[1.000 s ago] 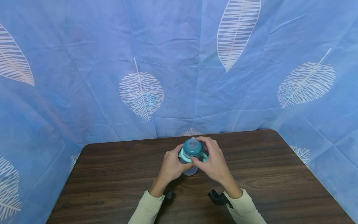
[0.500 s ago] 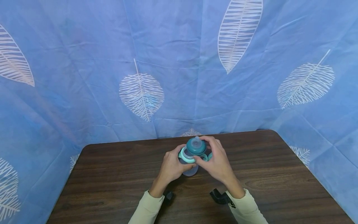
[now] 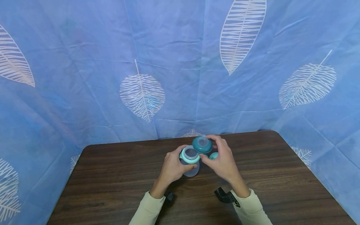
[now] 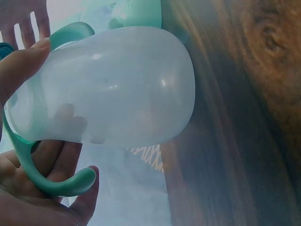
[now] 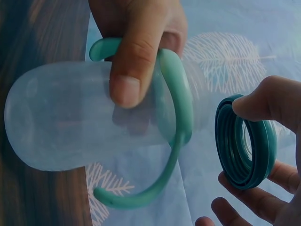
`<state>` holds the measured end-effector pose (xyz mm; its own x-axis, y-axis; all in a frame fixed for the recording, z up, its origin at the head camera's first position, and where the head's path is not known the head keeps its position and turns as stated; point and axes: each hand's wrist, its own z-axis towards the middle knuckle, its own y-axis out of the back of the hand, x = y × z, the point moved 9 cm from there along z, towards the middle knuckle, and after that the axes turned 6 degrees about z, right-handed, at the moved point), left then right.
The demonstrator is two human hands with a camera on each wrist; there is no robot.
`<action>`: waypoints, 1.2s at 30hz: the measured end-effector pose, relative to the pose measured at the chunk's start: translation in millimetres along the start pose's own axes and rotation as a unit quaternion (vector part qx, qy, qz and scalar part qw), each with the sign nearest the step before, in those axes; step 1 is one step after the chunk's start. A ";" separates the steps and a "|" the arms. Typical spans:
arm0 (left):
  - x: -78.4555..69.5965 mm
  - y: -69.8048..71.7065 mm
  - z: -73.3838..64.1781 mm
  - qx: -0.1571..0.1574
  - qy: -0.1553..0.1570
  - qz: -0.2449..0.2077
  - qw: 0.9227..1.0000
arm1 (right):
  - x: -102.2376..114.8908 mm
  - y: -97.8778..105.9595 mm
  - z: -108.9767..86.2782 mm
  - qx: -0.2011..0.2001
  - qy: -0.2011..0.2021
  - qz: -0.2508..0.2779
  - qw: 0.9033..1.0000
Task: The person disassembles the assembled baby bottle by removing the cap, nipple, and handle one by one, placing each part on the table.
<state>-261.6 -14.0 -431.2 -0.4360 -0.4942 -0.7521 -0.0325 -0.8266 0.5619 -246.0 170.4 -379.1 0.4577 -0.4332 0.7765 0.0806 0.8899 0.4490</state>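
A translucent baby bottle point(image 3: 192, 170) stands over the table with its top uncovered. Around its neck sits a mint handle ring point(image 5: 181, 108), whose curved handles stick out on both sides. My left hand point(image 3: 172, 164) grips the bottle just below that ring, thumb on the near side. Off the bottle and a little to its right, my right hand point(image 3: 222, 161) holds the teal screw collar point(image 3: 201, 148) with a clear nipple point(image 3: 202, 140) in it, between thumb and fingers. The right wrist view shows the collar's threaded underside. Whether the bottle's base touches the table cannot be told.
A mint rounded piece point(image 3: 213, 155) is on the dark wooden table point(image 3: 118, 181), partly hidden behind my right hand. Blue cloth point(image 3: 180, 93) with white leaf prints hangs beyond the table's far edge. A black wrist device point(image 3: 225, 196) is strapped near the right sleeve.
My right hand has lifted the teal collar with its nipple off the bottle and shifted it right, uncovering the bottle's mouth. The left hand has kept its place on the bottle.
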 end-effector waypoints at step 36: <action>2.1 -1.0 -1.0 -0.011 0.013 0.019 1.000 | -55.0 51.3 0.8 -0.043 -0.058 0.009 0.997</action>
<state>-261.6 -14.5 -433.7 -0.4134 -0.5324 -0.7387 0.0044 -0.8124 0.5831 -267.7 239.8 -398.4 0.3552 -0.4264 0.8319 0.1509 0.9044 0.3991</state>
